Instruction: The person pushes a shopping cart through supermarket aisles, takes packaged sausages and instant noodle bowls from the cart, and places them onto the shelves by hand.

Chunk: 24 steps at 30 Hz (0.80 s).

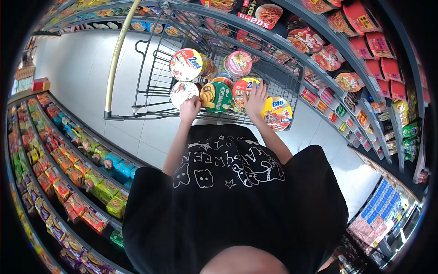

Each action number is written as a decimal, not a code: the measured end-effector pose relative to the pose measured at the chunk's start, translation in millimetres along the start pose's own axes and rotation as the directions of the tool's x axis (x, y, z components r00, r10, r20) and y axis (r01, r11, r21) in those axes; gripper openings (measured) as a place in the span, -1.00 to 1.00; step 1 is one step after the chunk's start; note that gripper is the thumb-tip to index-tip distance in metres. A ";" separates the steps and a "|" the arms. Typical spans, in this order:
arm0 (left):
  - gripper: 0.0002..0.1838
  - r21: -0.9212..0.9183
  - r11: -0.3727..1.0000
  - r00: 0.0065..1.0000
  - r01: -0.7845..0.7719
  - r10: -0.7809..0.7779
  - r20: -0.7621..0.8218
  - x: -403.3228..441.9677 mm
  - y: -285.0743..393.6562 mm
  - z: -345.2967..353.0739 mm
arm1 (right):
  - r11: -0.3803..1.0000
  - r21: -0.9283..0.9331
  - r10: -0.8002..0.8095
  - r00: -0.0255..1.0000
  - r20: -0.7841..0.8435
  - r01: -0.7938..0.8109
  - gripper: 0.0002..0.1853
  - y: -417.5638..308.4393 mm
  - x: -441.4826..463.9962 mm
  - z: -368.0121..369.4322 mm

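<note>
Noodle tubs (216, 97) are gathered in a wire shopping cart (280, 82) at the upper middle of the frame; at the far left, rows of bright packets (77, 205) curve down to the lower edge; right of them lies the pale floor (82, 64), and the cart's yellowish handle (119, 55) slants down from the top; next comes a tub with a red, white and yellow lid (186, 65), above a white-lidded tub (181, 92); the left hand (190, 109), its fingers curled in, overlaps the white lid's lower right edge, though I cannot tell whether it grips the tub; a green-lidded tub (221, 101) sits just right of it, with a pink-lidded tub (239, 63) higher up; the right hand (255, 99) is open, fingers spread, over a red-and-yellow tub (238, 93); a tub marked BIG (277, 114) shows beside its wrist, at the cart's lower right corner; shelved noodle bowls (305, 41) fill the upper right.
</note>
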<state>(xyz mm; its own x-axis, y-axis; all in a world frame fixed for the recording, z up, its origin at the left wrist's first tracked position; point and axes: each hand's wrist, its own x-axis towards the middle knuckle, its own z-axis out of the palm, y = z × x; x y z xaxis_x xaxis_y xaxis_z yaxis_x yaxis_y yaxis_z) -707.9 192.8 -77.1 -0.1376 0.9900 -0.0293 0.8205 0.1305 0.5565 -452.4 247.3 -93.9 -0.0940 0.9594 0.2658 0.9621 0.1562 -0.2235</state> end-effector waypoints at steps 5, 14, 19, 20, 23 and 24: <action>-0.87 -0.035 0.999 0.999 0.036 -0.038 -0.040 -0.3 -5.0 -3.4 | 1.000 0.006 -0.023 0.992 0.124 0.022 -0.36 9.6 -2.4 -11.8; -0.89 -0.056 0.996 0.992 0.071 -0.076 -0.099 3.3 -21.2 -13.4 | 0.958 -0.027 0.286 0.947 0.149 -0.285 -0.08 13.2 -30.6 -24.7; -0.87 -0.107 0.989 0.983 -0.105 0.119 0.141 0.0 -30.7 -30.9 | 0.952 -0.050 0.305 0.942 0.139 -0.301 -0.12 -9.5 -40.0 -8.3; -0.84 -0.135 0.959 0.932 -0.251 0.277 0.233 -1.3 -42.3 -27.0 | 0.950 -0.032 0.313 0.943 0.115 -0.311 -0.12 -12.4 -38.8 -3.4; -0.66 -0.154 0.840 0.660 -0.520 0.510 0.552 4.4 -60.0 -45.1 | 0.956 -0.117 0.279 0.956 0.088 -0.268 -0.16 -26.2 -48.6 5.2; -0.62 -0.181 0.776 0.609 -0.604 0.596 0.523 6.9 -66.8 -49.8 | 0.958 -0.099 0.276 0.959 0.069 -0.269 -0.17 -32.9 -50.1 4.6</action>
<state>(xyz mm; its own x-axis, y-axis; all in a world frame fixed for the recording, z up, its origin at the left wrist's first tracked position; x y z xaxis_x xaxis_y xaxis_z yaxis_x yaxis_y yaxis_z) -791.2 188.3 -73.1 0.6955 0.7084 -0.1205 0.6193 -0.5060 0.6003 -480.6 195.1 -104.2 0.1579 0.9790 0.1286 0.9724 -0.1316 -0.1928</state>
